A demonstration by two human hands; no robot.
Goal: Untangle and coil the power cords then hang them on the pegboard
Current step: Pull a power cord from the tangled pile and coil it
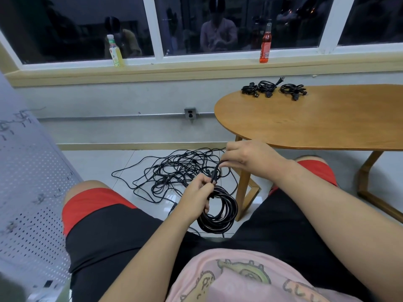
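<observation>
A coil of black power cord (220, 212) hangs between my knees, and my left hand (196, 192) grips its top. My right hand (246, 158) pinches the free end of that cord just above the coil. On the floor beyond lies a tangled heap of black cords (174, 171). Three coiled cords (272, 89) rest on the far side of the wooden table (316, 123). The white pegboard (28, 182) stands at my left, with a few small hooks on it.
A wall socket (190, 113) sits low on the wall behind the tangle. A yellow-green bottle (115, 51) and a red bottle (266, 43) stand on the window sill. The table's legs (245, 190) stand close to the coil on its right.
</observation>
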